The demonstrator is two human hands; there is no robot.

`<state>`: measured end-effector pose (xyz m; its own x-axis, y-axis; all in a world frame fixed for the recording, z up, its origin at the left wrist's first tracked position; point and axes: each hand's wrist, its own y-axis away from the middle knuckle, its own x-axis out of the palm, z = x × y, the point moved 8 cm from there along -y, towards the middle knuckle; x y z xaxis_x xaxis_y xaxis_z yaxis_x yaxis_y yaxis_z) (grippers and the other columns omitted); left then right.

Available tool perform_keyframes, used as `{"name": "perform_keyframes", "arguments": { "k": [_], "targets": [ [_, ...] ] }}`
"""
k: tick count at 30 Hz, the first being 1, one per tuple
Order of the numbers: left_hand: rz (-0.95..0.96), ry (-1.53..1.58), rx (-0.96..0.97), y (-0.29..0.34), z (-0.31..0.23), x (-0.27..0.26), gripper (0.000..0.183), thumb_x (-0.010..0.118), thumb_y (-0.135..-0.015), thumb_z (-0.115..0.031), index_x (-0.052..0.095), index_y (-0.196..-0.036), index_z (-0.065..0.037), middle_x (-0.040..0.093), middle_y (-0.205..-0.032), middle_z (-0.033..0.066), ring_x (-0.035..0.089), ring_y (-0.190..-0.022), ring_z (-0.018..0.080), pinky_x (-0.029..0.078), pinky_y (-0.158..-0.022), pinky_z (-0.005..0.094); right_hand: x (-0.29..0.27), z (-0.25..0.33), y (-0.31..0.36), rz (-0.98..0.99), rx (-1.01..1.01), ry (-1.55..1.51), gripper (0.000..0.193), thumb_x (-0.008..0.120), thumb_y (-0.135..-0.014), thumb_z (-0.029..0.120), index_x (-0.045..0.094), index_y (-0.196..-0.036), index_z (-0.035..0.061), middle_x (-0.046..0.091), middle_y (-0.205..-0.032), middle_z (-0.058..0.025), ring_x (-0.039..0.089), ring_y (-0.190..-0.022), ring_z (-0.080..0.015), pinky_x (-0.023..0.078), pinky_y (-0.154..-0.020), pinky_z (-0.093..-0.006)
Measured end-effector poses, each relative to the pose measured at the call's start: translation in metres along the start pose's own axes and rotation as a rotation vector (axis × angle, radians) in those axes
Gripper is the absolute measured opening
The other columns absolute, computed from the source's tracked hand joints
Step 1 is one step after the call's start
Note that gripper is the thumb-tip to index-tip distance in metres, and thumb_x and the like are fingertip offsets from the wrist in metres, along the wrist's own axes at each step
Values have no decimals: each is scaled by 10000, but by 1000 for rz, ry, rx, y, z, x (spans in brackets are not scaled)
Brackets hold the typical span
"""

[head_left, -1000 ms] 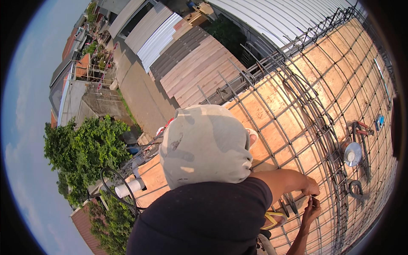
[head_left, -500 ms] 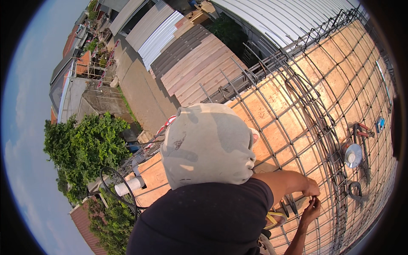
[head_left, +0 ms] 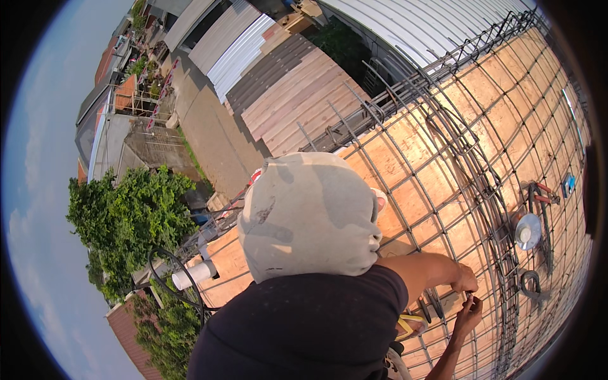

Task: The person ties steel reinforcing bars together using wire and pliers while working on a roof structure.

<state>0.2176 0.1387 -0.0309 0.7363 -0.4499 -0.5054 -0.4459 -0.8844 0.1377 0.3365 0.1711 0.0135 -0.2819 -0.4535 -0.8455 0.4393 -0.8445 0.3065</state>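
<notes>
My left hand (head_left: 465, 278) is closed low over the rebar mesh (head_left: 437, 206), its forearm coming out of a dark sleeve. Just below it, my right hand (head_left: 468, 313) has its fingers pinched together and raised toward the left. Something small and dark shows between the two hands, too small to name. Both hands are close to a crossing of the steel bars, beside a thick bundle of bars (head_left: 491, 183). Under the mesh lies plywood (head_left: 396, 168). A foot in a yellow-strapped sandal (head_left: 410, 326) rests left of my right hand.
My grey-trousered knee (head_left: 310, 215) fills the middle. To the right, on the mesh, are a red-handled tool (head_left: 543, 194), a round silver dish (head_left: 527, 232), a coil of dark wire (head_left: 531, 284) and a blue object (head_left: 568, 185). Bar ends (head_left: 339, 114) stick out along the deck's edge, above a street.
My right hand has shifted slightly down and right, with a little more space from the left hand. The left hand stays nearly in place.
</notes>
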Motion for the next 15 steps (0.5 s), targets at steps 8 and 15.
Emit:
{"name": "perform_keyframes", "arguments": {
  "k": [8,15],
  "targets": [
    [45,-17,-21,5,2,1,284,611,-835,-99,627,-1118,-125,667,-1132,117,617,-1128,318,509,-922,446,-8,36,31,316,451,-311,529,576,-991,243,403,-1431,6,639,-771,-113,572,-528,-132,420,-420,-243],
    [6,37,-84,9,4,-2,231,613,-821,-85,637,-1048,-123,678,-1083,109,614,-1115,324,493,-938,443,-38,81,10,-203,-573,419,334,575,-962,162,560,-1219,-51,668,-961,-226,643,-837,-439,495,-689,-491]
  ]
}}
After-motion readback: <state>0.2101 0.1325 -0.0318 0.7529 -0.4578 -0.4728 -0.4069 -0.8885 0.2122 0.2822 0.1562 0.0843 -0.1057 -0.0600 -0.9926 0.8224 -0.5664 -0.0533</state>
